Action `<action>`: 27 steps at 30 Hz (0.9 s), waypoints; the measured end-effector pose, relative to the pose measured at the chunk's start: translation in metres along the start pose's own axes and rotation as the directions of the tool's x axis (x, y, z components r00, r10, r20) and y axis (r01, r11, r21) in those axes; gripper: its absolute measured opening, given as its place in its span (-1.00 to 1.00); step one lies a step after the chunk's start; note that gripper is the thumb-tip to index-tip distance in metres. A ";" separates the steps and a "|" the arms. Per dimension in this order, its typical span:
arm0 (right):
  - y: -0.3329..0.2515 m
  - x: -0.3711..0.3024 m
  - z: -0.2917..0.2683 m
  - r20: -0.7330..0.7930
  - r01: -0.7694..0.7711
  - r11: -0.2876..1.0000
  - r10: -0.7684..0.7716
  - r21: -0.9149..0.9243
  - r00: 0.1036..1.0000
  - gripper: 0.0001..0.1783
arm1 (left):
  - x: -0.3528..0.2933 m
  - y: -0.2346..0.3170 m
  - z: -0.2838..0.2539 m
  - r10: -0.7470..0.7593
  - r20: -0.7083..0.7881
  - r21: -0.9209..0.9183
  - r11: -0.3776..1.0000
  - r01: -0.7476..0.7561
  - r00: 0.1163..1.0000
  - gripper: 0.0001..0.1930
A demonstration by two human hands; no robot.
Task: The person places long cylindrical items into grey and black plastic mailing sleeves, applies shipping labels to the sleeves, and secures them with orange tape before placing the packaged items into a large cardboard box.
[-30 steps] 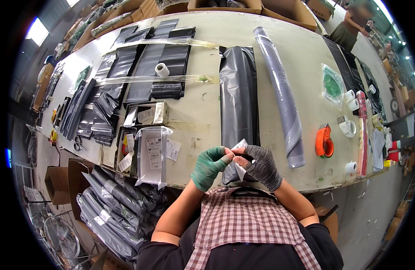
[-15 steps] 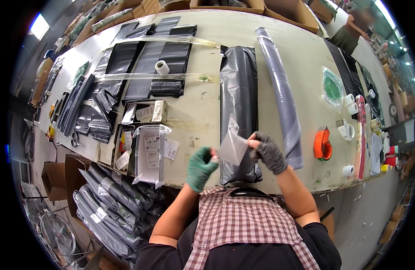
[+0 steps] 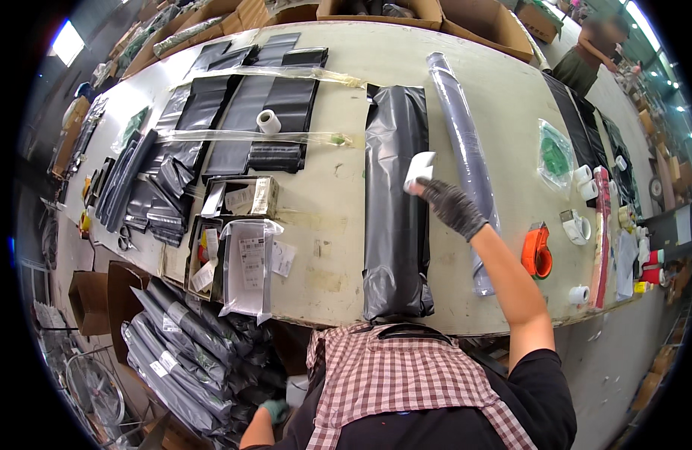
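Observation:
My right hand, in a grey fingerless glove, pinches a white sticker label whose top edge curls. It holds the label over the right side of a long package in shiny black plastic, which lies lengthwise in front of me. Down at my left side, below the table edge, is my left hand in a green glove. Its fingers are blurred and partly hidden. Beside it shows a pale, paper-like piece; whether the hand grips it is unclear.
A clear-wrapped grey roll lies right of the package, with an orange tape dispenser beyond. Left are open boxes with labels, black plastic bags and a small white roll. Wrapped grey packages fill the lower left. A person stands far right.
My hands have parted. The left has dropped from the table to my lower left side. The right has moved up and forward over the black package with the white label.

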State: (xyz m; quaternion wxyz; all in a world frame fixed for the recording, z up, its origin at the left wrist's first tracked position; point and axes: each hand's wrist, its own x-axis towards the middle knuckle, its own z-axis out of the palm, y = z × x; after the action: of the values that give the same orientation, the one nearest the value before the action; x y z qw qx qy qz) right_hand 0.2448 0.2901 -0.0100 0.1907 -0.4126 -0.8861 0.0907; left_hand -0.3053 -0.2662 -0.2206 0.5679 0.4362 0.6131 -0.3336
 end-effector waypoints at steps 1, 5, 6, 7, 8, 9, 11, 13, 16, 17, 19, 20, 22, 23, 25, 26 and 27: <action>0.002 0.001 0.011 0.119 0.061 0.973 -0.035 -0.224 0.992 -0.52 | -0.008 0.001 0.008 -0.434 0.295 -0.156 0.857 0.491 0.851 -0.67; -0.020 0.010 0.003 0.248 -0.040 0.957 0.115 -0.288 0.962 -0.59 | -0.002 0.006 -0.011 -0.201 -0.196 -0.002 0.979 0.205 0.960 -0.60; -0.033 0.020 0.002 0.190 -0.041 0.958 0.098 -0.284 0.977 -0.60 | -0.004 0.008 -0.016 -0.127 -0.311 0.057 0.987 0.151 0.942 -0.59; -0.038 0.019 0.008 0.142 -0.076 0.946 0.126 -0.315 0.982 -0.61 | -0.022 0.087 -0.087 -0.183 -0.195 0.085 0.976 0.203 0.963 -0.52; -0.043 0.030 0.021 0.073 -0.094 0.961 0.117 -0.262 0.990 -0.64 | -0.045 0.130 -0.128 -0.071 -0.291 0.136 0.984 0.115 0.954 -0.53; -0.031 0.033 0.048 0.019 -0.103 0.967 0.110 -0.234 0.994 -0.66 | -0.093 0.210 -0.180 -0.031 -0.455 0.104 0.991 0.087 0.890 -0.56; -0.038 0.053 0.083 0.066 -0.034 0.919 0.065 -0.393 0.996 -0.56 | -0.132 0.289 -0.221 0.194 -0.706 0.095 0.979 -0.180 0.681 -0.67; -0.020 0.070 0.095 -0.033 -0.307 0.951 0.307 -0.024 0.951 -0.43 | -0.173 0.351 -0.248 0.319 -0.756 -0.002 0.872 -0.489 0.572 -0.74; -0.001 0.051 0.100 -0.225 -0.411 0.911 0.394 -0.034 0.891 -0.16 | -0.182 0.403 -0.256 0.507 -0.804 0.183 0.708 -0.682 0.310 -0.69; -0.003 0.043 0.104 -0.305 -0.321 0.947 0.310 0.013 0.901 -0.14 | -0.171 0.413 -0.255 0.558 -0.806 0.286 0.660 -0.694 0.198 -0.66; -0.020 0.018 0.114 -0.272 -0.352 0.895 0.423 0.272 0.865 -0.10 | -0.161 0.433 -0.254 0.655 -0.753 0.474 0.604 -0.641 0.060 -0.56; -0.032 0.003 0.113 -0.177 -0.425 0.793 0.539 0.437 0.823 -0.11 | -0.160 0.444 -0.252 0.700 -0.713 0.549 0.595 -0.586 0.043 -0.49; -0.049 -0.026 0.105 -0.007 -0.522 0.643 0.634 0.561 0.773 -0.14 | -0.149 0.464 -0.242 0.731 -0.677 0.601 0.616 -0.510 0.085 -0.33; -0.053 -0.039 0.099 0.046 -0.549 0.631 0.633 0.548 0.773 -0.15 | -0.138 0.473 -0.239 0.715 -0.685 0.584 0.654 -0.481 0.139 -0.25; -0.058 -0.069 0.087 0.159 -0.501 0.673 0.503 0.544 0.849 -0.22 | -0.121 0.482 -0.237 0.677 -0.705 0.528 0.700 -0.481 0.212 -0.08; -0.059 -0.088 0.083 0.218 -0.419 0.718 0.360 0.556 0.907 -0.27 | -0.114 0.484 -0.236 0.656 -0.718 0.484 0.710 -0.512 0.233 0.01; -0.055 -0.104 0.076 0.272 -0.331 0.750 0.207 0.573 0.940 -0.31 | -0.108 0.485 -0.235 0.635 -0.729 0.437 0.719 -0.540 0.255 0.09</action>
State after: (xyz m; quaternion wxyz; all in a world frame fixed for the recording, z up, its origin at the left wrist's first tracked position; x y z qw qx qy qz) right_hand 0.2366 0.1746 -0.0890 0.2124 -0.4419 -0.7538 0.4375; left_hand 0.0397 0.1216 -0.0406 0.2549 0.7620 0.5813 0.1283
